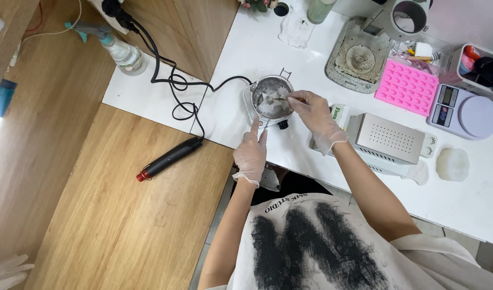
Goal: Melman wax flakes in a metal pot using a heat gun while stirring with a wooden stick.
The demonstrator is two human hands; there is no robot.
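currently we stir white chunks [269, 102] in the metal pot [272, 86] at upper centre: right hand [316, 115] pinches a thin stick [281, 99], left hand [251, 153] grips the handle [264, 127].

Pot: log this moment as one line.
left hand: steadies pot | right hand: stirs white chunks with thin tool | table
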